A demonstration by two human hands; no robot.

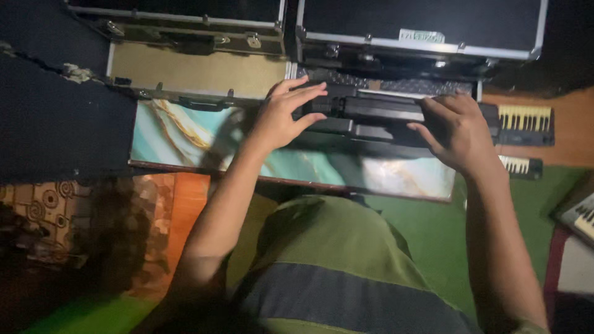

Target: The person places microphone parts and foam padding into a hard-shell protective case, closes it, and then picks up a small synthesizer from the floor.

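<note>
Looking down from the head camera, we see our left hand (283,117) laid over the left end of a long black device (377,114), the fingers spread and curled onto its top edge, grasping it. Our right hand (455,133) holds the right end of the same device, fingers bent over the top and thumb along the near side. The device lies crosswise between the two hands, above the far edge of a low board with a teal and white marble pattern (185,139). Just behind it, two open black cases with metal edges (421,43) stand side by side; the left one shows a tan lining (192,71). To the right of the device, small keyboards with pale keys (525,117) rest on a brown floor, one nearer than the other, and another keyboard (578,213) shows at the right edge. Below the board we see a green mat (433,229), and at the left an orange patterned rug (167,210). It is too dim for us to tell what kind of device it is.
</note>
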